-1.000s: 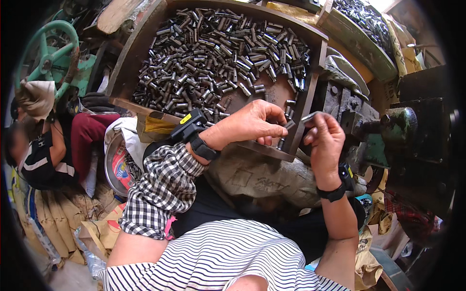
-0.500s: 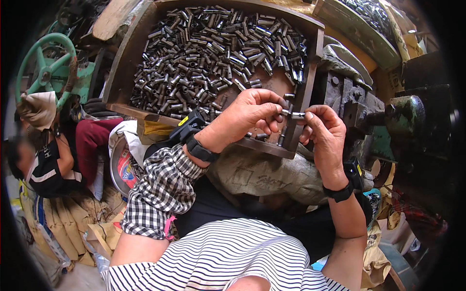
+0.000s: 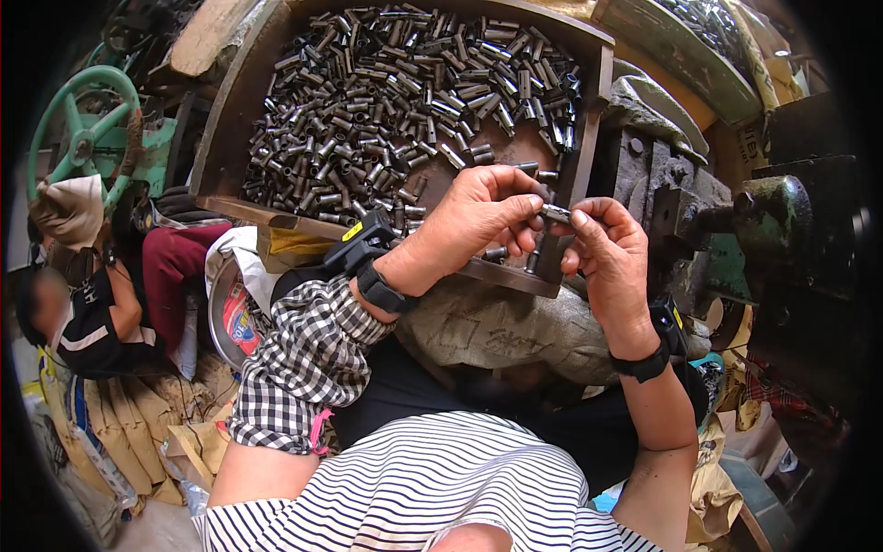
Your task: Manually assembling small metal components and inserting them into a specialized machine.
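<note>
Left hand (image 3: 487, 212) and right hand (image 3: 607, 248) both pinch one metal tube (image 3: 556, 213) in their fingers; toward eleven o'clock, many loose tubes (image 3: 368, 120) are left in the tray (image 3: 510, 276).

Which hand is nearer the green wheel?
Left. The left hand is right of the green wheel, over the tray; the right hand is farther right.

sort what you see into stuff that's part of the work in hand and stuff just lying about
Part of the work:
metal part, held between left grip and right grip
brown tray
loose metal tubes in it

Seemingly just lying about:
beige cloth by the green handwheel
metal basin
brown sacks
</note>
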Demonstrator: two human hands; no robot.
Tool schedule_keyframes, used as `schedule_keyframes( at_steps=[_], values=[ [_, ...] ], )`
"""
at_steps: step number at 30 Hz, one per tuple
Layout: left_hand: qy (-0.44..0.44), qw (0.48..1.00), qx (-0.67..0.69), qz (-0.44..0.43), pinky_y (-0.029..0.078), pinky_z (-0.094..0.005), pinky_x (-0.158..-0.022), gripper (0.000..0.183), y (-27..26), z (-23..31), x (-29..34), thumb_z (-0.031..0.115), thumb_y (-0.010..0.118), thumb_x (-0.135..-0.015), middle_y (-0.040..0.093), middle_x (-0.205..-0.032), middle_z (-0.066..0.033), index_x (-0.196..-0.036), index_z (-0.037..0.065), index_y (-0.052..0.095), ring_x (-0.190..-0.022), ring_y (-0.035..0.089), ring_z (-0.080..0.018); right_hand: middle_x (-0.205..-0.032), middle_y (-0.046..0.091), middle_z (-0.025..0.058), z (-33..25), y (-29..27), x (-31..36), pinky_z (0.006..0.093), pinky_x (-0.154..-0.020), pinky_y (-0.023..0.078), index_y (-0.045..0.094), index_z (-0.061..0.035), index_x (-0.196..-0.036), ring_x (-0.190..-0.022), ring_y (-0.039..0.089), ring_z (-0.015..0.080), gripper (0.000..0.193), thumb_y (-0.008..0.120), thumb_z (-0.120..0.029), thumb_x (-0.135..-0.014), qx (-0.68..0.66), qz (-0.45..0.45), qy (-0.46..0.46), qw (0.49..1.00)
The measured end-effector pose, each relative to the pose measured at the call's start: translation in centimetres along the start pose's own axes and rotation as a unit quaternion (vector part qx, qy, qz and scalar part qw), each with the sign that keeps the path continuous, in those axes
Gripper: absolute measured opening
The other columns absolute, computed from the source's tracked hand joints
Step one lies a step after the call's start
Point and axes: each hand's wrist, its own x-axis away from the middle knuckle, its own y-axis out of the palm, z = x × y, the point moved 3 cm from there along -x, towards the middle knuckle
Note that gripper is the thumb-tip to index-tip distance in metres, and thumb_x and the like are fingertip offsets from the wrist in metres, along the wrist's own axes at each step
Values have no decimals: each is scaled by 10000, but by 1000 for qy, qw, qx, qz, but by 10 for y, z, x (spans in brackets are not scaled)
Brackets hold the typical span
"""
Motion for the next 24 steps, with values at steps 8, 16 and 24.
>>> schedule_keyframes(
  at_steps=[8,16,24],
  values=[
    [400,715,-573,-26,496,-304,-549,323,21,16,17,69,693,-761,605,-780,-147,-1052,-20,583,-653,624,-286,-784,661,133,4,-8,-4,181,-435,463,550,-26,-926,-502,592,96,94,612,-60,-862,-103,-94,100,985],
    [272,831,-465,-142,519,-307,-641,374,8,22,20,-19,625,-784,611,-902,-151,-1149,-21,546,-743,642,-254,-735,629,80,5,11,-8,189,-410,459,533,-21,-899,-519,601,97,113,628,-53,-848,-23,-174,119,977],
    [17,995,36,90,545,-226,-486,281,-54,41,19,54,436,-870,572,-896,-93,-1128,-46,486,-658,645,-150,-886,599,189,-13,52,-50,355,-640,510,560,-4,-931,-774,641,267,203,604,3,-732,642,-51,-354,678]
  ],
)
